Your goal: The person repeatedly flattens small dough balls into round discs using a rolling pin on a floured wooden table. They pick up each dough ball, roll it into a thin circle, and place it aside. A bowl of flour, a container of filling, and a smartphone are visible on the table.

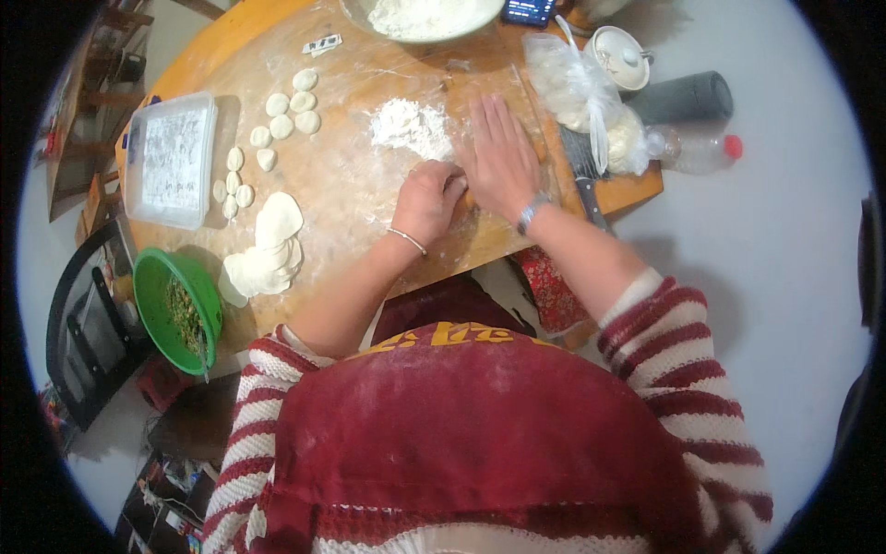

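On the floured wooden board (346, 173), my left hand (428, 201) has its fingers curled, and what lies under them is hidden. My right hand (500, 156) lies flat beside it, palm down and fingers stretched away from me; a bit of a rolling pin or dough between the two cannot be made out. Just beyond my left hand is a heap of white flour (411, 127). Small flattened dough pieces (282, 127) lie in groups to the left. Nearer to me, thin round dough wrappers (266, 266) overlap in a pile.
A green bowl of chopped filling (145, 305) stands at the left edge, below a clear plastic box (209, 166). A flour bowl (443, 36) is at the far side. To the right are plastic bags (567, 76), a knife (588, 197), a lidded pot (618, 59) and a clear bottle (695, 149).
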The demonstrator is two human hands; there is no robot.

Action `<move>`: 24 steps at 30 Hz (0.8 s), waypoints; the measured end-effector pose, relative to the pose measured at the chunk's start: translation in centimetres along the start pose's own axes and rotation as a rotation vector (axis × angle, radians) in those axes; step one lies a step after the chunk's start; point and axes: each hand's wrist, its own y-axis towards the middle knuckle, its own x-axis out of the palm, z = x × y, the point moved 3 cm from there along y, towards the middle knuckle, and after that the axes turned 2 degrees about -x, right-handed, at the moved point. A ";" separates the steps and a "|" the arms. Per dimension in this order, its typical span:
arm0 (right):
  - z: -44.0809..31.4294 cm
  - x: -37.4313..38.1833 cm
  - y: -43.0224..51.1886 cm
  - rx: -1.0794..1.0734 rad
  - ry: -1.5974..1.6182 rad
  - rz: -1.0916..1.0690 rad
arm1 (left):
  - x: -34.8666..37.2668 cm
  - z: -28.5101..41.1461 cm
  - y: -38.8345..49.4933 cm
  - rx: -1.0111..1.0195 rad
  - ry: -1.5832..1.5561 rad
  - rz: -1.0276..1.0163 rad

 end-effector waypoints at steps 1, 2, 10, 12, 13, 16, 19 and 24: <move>0.3 -0.4 -2.2 0.016 -0.013 -0.121 | 0.1 0.2 0.0 0.060 0.068 -0.023; 0.4 -1.3 -4.9 -0.016 -0.040 -0.175 | 0.1 0.0 -0.3 -0.011 0.016 -0.011; -0.1 0.6 1.1 0.027 0.023 -0.053 | -0.7 0.0 -2.4 -0.216 -0.163 0.037; -0.4 1.1 3.1 0.007 0.087 0.050 | -1.0 -0.4 -0.8 -0.103 -0.195 0.044; -0.3 1.1 2.9 0.034 0.069 -0.016 | -0.9 -0.7 -0.1 -0.078 -0.112 -0.008; 0.2 -0.4 -1.5 0.002 0.004 -0.118 | -0.6 -1.0 0.5 0.022 0.016 -0.039; 0.5 -2.1 -6.7 -0.028 -0.071 -0.252 | -0.6 -0.8 -1.1 -0.059 -0.039 0.038; -0.1 0.6 -1.2 0.050 0.075 -0.100 | -0.5 -0.2 -3.3 -0.254 -0.169 0.041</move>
